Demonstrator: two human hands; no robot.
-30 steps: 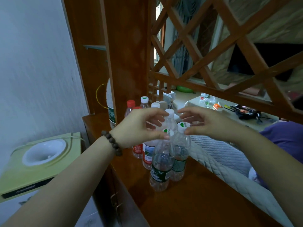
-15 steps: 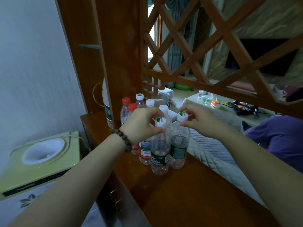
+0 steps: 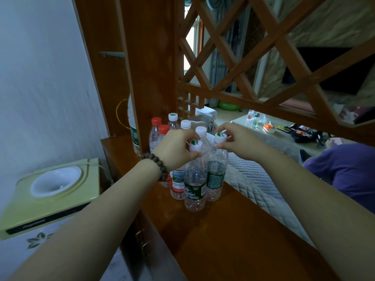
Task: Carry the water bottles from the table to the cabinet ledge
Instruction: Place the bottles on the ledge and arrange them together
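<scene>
Left hand (image 3: 174, 148) pinches neck of clear plastic green-label bottle (image 3: 194, 179) on brown wooden ledge (image 3: 233, 230); right hand (image 3: 236, 139) pinches neighbouring bottle's white cap (image 3: 220, 137) (steadying, probably).

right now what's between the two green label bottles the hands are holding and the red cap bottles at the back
In the head view, a red-label bottle and the left hand lie between the front green-label bottles and the red-cap bottles; white-capped bottles stand alongside.

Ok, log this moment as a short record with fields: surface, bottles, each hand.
surface: wooden cabinet ledge
bottles: cluster standing upright by the post; red caps at back left, white and green-white caps in front
left hand: fingers around front bottle at its neck
right hand: fingertips pinching cap of neighbouring bottle
wrist: bead bracelet, left
</scene>
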